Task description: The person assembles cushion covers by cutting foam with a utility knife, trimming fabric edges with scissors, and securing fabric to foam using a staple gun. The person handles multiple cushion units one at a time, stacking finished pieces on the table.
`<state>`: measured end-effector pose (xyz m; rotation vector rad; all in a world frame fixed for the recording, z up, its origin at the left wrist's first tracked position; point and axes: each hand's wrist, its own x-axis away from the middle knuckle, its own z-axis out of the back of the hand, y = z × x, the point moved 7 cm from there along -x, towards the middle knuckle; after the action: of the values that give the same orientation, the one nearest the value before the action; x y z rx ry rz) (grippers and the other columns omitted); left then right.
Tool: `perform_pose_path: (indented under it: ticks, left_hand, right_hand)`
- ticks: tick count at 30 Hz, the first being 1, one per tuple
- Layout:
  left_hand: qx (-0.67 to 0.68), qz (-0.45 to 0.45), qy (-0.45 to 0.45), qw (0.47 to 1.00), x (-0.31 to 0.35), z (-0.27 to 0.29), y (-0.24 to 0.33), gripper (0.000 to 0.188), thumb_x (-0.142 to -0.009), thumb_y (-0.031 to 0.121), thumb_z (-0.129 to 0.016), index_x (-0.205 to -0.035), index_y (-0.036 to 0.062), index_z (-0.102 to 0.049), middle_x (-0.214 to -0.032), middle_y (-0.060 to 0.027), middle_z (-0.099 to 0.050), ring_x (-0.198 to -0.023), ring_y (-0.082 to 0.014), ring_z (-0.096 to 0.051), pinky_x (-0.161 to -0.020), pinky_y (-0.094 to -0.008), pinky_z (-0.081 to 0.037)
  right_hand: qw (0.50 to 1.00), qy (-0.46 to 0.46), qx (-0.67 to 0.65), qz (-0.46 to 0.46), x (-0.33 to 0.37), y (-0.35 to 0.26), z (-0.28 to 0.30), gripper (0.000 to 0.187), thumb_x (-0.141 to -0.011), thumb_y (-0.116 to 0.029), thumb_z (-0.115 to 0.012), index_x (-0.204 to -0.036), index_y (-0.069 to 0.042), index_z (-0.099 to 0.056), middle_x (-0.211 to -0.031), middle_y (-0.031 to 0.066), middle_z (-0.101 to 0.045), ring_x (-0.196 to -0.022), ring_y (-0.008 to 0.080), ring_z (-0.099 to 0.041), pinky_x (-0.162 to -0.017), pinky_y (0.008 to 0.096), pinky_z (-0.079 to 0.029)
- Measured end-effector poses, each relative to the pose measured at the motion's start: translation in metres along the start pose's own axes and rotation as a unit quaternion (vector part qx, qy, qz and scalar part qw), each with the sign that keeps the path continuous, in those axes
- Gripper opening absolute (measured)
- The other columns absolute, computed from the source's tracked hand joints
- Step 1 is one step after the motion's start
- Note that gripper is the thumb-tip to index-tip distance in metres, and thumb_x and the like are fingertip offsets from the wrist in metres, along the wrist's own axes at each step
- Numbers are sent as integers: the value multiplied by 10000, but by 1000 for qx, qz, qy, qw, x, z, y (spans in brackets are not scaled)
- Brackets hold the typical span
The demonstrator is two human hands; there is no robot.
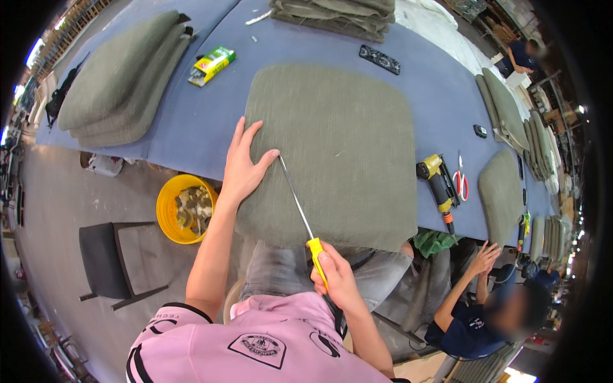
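A grey-green fabric-covered seat pad point(348, 121) lies before me, its near edge reaching over the table's edge above my lap. My left hand point(244, 159) rests on the pad's left side with fingers spread. In my closed right hand point(336, 279) is a screwdriver-like tool point(316, 250) with a yellow handle and a long thin metal shaft. The shaft slants up to the left across the pad, and its tip is beside my left thumb. Whether the tip pierces the fabric I cannot tell.
On the blue table point(198, 115) are stacked pads point(121, 76), a yellow-green box point(212, 66), a phone point(379, 59), a staple gun point(438, 185) and scissors point(460, 179). A yellow bucket of scraps point(167, 220) and a chair point(107, 260) stand left. A co-worker point(476, 325) handles another pad point(500, 195) at right.
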<state>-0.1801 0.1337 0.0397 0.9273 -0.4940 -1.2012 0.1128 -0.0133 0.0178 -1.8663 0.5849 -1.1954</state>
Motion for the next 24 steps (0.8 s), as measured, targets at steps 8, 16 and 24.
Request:
perform_pose_path:
  ticks: [8,16,24]
  left_hand:
    - [-29,-3,-68,997,-15,4,15,702,-915,332,-876,-1534,125,-617,-1785,-267,-273,-1652,-406,-302,-1283,-523,-374]
    - [199,-30,-193,960,24,70,9,183,-993,138,-763,-1090,-16,-773,-1383,-150,-756,-1429,-313,-615,-1199,-445,-459]
    - [-23,28,49,998,75,138,-24,421,-1058,143,-654,-1472,65,-651,-1643,-212,-552,-1542,-362,-504,-1269,-438,-372]
  right_hand:
    - [837,-288,-458,-85,-36,69,-6,507,-1192,-538,-406,-1466,-130,-530,-602,-76,-395,-427,46,-359,-417,250,-310]
    - [987,-138,-74,28,5,24,31,490,-1140,-306,-599,-1534,-16,-577,-761,3,-603,-583,73,-479,-537,256,-410]
    - [771,269,499,292,72,-87,105,515,-954,-199,-839,-1455,-158,-728,-863,102,-671,-715,308,-666,-652,422,-546]
